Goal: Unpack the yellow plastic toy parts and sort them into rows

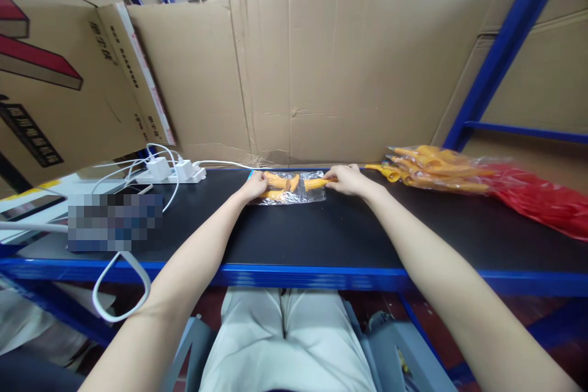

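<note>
A clear plastic bag (301,195) lies flat on the black table top (321,233) near its far edge, with orange plastic pieces (281,182) inside it. My left hand (254,185) is closed on the bag's left end. My right hand (345,179) pinches an orange piece (316,184) at the bag's right end. Both arms reach straight forward over the table.
A heap of orange pieces in clear bags (436,168) lies at the right, beside a red plastic bag (542,199). A white power strip (172,171) with chargers and cables sits at the left. Cardboard sheets (321,73) wall the back. Blue shelf frame (509,43) rises at right.
</note>
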The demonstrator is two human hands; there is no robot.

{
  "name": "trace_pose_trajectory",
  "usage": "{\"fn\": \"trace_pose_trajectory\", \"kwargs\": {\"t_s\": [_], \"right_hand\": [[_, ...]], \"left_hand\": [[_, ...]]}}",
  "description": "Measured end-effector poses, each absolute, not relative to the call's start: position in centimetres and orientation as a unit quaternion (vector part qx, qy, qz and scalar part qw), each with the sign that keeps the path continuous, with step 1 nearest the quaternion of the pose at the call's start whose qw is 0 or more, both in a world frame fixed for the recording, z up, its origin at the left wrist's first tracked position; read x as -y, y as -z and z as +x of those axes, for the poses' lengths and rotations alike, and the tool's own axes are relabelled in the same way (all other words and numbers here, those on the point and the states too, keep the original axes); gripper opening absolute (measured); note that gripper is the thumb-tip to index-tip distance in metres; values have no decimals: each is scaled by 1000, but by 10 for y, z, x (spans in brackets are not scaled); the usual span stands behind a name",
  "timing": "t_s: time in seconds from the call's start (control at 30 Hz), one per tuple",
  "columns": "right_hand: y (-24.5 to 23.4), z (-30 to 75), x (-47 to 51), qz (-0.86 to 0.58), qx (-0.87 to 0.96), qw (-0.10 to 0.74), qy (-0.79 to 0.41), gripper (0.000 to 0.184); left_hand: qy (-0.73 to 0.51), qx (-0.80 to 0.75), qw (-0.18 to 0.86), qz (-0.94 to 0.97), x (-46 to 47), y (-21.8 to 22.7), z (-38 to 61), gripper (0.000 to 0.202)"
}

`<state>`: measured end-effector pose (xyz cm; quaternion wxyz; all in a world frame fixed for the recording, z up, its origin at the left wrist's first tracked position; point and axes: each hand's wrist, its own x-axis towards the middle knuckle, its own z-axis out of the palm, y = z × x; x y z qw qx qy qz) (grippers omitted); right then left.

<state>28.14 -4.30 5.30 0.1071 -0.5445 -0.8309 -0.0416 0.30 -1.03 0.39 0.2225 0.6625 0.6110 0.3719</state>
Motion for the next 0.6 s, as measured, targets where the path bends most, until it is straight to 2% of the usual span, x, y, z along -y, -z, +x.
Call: {"fn": "trace_pose_trajectory", "kwargs": {"t_s": [0.13,0.37,0.5,0.6], "right_hand": [[-55,267,51,-521,845,124,-18,22],[-50,266,47,-466,836,226,-180,18],[-38,259,46,-455,844,213,-187,15],[-33,254,46,-469,843,195,-180,15]], "left_hand": [[-413,-575,301,639,7,0,6,4],[-456,-560,367,586,7,-3,6,5],[-454,-562,386,573,11,-8,8,3],[-450,-581,352,580,13,-9,10,4]]}}
